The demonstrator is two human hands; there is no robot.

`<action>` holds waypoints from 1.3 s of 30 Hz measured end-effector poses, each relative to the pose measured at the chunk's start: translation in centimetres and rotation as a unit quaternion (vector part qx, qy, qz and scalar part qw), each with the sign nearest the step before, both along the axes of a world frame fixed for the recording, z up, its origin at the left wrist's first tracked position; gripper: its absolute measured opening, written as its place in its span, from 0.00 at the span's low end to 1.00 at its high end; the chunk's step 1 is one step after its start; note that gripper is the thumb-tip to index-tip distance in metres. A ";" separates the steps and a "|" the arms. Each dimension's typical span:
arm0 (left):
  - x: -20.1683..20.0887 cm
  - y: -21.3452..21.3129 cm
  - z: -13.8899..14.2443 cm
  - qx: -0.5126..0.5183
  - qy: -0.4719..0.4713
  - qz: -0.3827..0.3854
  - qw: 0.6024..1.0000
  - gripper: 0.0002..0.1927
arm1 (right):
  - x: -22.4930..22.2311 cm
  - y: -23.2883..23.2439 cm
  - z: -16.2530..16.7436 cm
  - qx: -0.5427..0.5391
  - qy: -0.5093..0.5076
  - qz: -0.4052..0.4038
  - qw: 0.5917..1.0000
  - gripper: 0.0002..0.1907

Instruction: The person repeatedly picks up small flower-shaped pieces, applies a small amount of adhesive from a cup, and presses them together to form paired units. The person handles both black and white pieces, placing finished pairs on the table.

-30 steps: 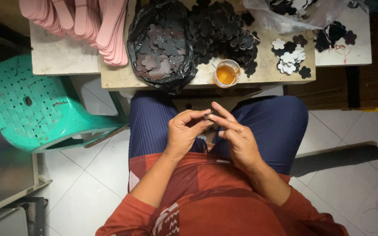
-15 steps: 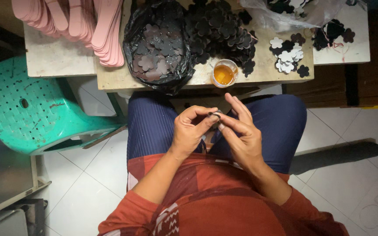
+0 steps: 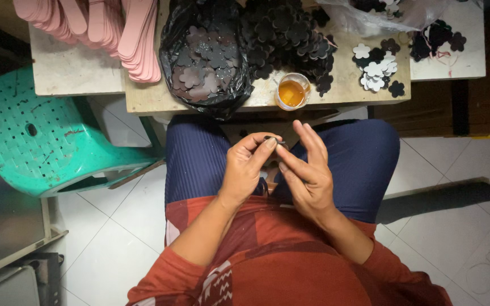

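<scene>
I see both hands over my lap: left hand (image 3: 246, 167) and right hand (image 3: 304, 173) pinch one small dark piece (image 3: 273, 139); glue cup (image 3: 291, 92), black bag (image 3: 206, 56) on bench (image 3: 148, 96) beyond.

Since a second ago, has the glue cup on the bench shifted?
No. The small cup of orange liquid sits at the same spot on the wooden bench's near edge, beside the black bag of flower cutouts.

Black bag (image 3: 206, 54), clear bag (image 3: 392, 12) on table (image 3: 72, 73)
</scene>
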State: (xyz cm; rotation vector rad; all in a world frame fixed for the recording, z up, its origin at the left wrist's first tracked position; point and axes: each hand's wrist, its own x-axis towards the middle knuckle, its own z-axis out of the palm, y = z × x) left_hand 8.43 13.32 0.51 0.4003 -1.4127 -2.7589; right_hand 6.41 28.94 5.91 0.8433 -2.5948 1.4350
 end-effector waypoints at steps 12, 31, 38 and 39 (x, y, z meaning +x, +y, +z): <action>1.0 -1.1 2.6 -0.137 0.008 0.002 0.991 0.08 | -1.2 1.1 -2.5 0.073 0.223 0.024 0.972 0.24; 0.6 -5.1 3.9 -0.264 0.048 0.139 0.953 0.06 | -1.9 1.1 -4.6 -0.393 -0.419 0.037 0.818 0.13; 0.3 -11.2 0.6 -0.466 0.045 0.277 0.839 0.07 | -2.1 2.1 -5.6 -0.514 -0.538 0.073 0.664 0.11; 0.1 -11.9 -0.1 -0.383 0.020 0.293 0.876 0.08 | -2.1 2.2 -5.7 -0.509 -0.535 0.065 0.671 0.11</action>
